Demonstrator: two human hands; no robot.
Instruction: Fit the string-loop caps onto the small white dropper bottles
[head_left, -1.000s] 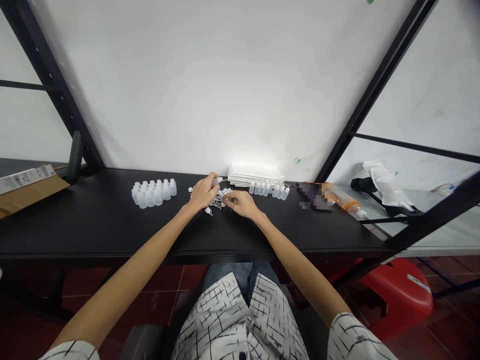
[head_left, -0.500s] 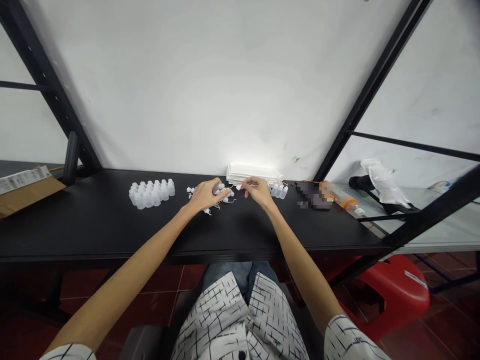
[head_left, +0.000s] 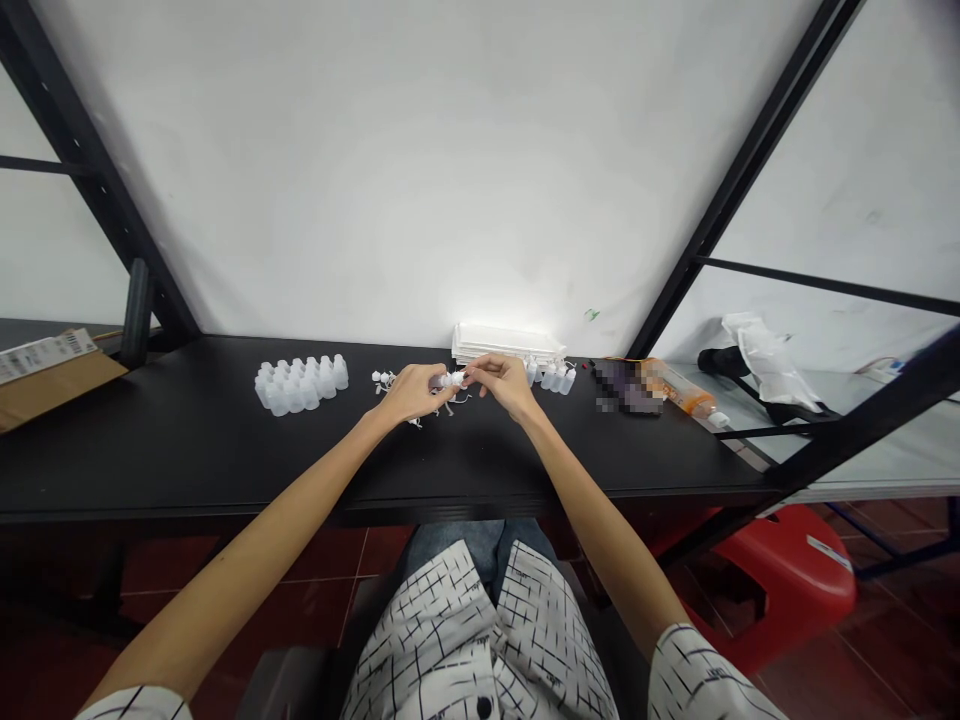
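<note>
My left hand (head_left: 412, 393) is closed around a small white plastic dropper bottle (head_left: 444, 381), which lies on its side with its neck to the right. Pinched at that neck end, the fingers of my right hand (head_left: 504, 381) hold a small white cap (head_left: 463, 379). Whether the cap sits on the neck or only touches it, I cannot tell. Loose white caps with thin tails (head_left: 385, 379) lie around and under my left hand, partly hidden. Just beyond my right hand stand several capped bottles (head_left: 557, 378).
Rows of uncapped bottles (head_left: 301, 384) stand at the left on the black table (head_left: 187, 450). A stack of white trays (head_left: 506, 342) rests against the wall. Rightward are a blurred dark object (head_left: 628, 387) and an orange-labelled bottle (head_left: 684, 392). A cardboard box (head_left: 60, 380) sits far left.
My right hand has moved left with the small cap, up to the bottle's neck. My left hand has turned the bottle so its neck shows between the hands.
</note>
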